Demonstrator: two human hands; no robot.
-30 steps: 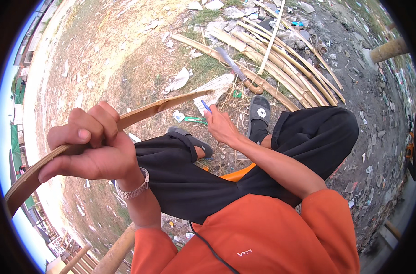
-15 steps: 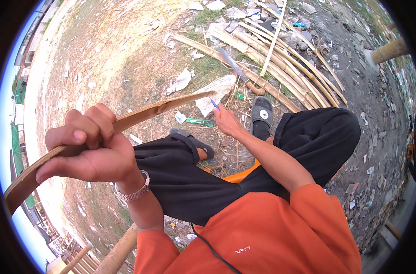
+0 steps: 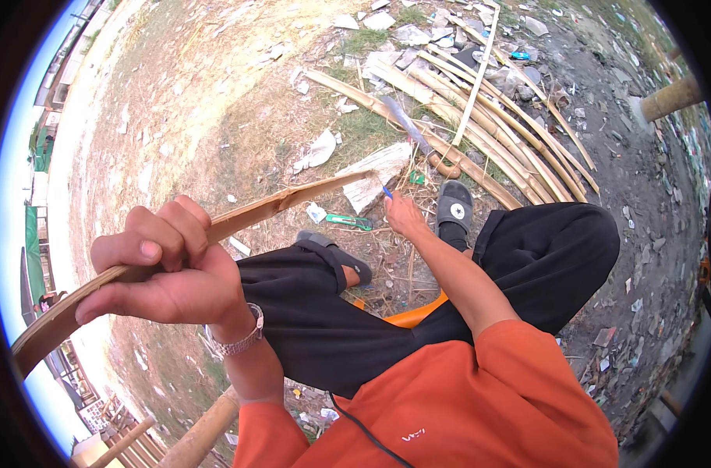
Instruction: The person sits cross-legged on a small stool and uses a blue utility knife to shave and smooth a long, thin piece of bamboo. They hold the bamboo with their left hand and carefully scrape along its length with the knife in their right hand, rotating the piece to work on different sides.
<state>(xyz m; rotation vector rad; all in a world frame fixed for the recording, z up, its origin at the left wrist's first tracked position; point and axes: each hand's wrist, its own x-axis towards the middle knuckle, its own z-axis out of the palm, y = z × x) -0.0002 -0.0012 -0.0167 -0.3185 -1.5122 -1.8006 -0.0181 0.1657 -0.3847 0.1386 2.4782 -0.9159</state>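
Slanting off rightward, the strip (image 3: 293, 196)'s in a curled-up left hand (image 3: 168, 269), right hand (image 3: 407, 216) pinching some blue thingy (image 3: 387, 192) by the strip's tip.

Your right hand (image 3: 406, 216) has moved the blue tool (image 3: 387, 192) rightward, toward the bamboo strip's (image 3: 254, 212) far end. Your view has shifted, setting the ground (image 3: 215, 156) slightly lower.

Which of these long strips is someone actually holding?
The brown strip gripped in the left hand; the other strips lie grouped together on the ground.
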